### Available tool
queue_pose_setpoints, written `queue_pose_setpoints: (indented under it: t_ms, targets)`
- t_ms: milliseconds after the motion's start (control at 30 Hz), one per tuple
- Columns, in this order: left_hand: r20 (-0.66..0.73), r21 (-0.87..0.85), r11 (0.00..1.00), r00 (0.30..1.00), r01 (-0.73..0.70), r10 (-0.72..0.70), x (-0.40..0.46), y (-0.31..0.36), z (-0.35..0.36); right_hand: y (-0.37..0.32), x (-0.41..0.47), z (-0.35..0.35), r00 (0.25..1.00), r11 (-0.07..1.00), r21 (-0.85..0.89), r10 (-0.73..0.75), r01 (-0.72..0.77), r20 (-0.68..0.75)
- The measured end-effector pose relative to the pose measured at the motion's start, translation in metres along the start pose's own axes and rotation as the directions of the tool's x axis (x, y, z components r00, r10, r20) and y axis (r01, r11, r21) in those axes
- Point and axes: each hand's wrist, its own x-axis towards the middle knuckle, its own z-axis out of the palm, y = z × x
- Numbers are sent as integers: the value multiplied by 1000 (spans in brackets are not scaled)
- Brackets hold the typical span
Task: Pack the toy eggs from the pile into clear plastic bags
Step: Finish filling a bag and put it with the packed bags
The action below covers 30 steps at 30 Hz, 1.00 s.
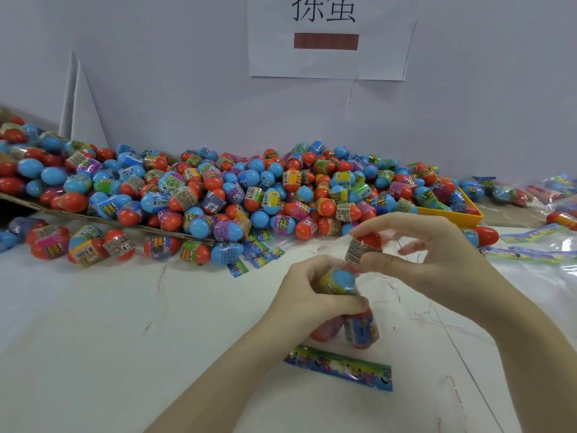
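Observation:
A big pile of red-and-blue toy eggs [218, 189] lies along the far side of the white table. My left hand [309, 292] grips a clear plastic bag [359, 326] that holds a few eggs; its colourful printed header [338, 367] lies on the table below. My right hand [421, 254] pinches a red-topped toy egg [363, 246] at the bag's mouth, just above a blue-topped egg [342, 279] inside the bag.
A flattened cardboard sheet [62, 210] under the pile at left. A yellow tray [462, 214] with eggs at the back right. Filled bags and loose headers [537, 245] at the far right. A paper sign [327, 39] hangs on the wall.

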Motion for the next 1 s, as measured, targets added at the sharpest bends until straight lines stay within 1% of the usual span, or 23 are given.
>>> queue_pose_setpoints:
  t_ms: [133, 200, 333, 400, 533, 667, 733, 833, 900, 1000]
  targets:
    - [8, -72, 994, 996, 84, -83, 1, -2, 0, 3, 0, -7, 990, 992, 76, 93, -101, 109]
    - [19, -96, 990, 995, 104, -103, 1, -2, -1, 4, -1, -9, 982, 985, 109, 113, -131, 150]
    - [93, -132, 986, 991, 105, -93, 0, 0, -2, 6, -2, -9, 976, 988, 83, 115, -132, 186]
    - [129, -165, 980, 987, 114, -94, -1, 2, -2, 5, -2, -8, 967, 984, 79, 137, -157, 215]
    - [128, -196, 971, 985, 139, -116, -1, 4, -2, 6, 0, -7, 954, 980, 71, 165, -188, 250]
    - [123, -180, 977, 988, 115, -94, -2, 4, -3, 5, 0, -6, 941, 984, 69, 134, -163, 312]
    - [127, -189, 976, 988, 108, -85, -2, 4, -4, 5, 0, -6, 950, 982, 107, 116, -153, 292]
    - [177, -224, 968, 981, 114, -75, -2, 6, -6, 6, 0, -5, 974, 985, 143, 61, -93, 217]
    - [198, -221, 966, 976, 137, -93, -2, 7, -7, 7, 0, -4, 984, 992, 114, 37, -58, 176]
    - [177, -224, 960, 976, 165, -127, -1, 5, -6, 10, 0, 0, 990, 1000, 27, 9, -13, 141]
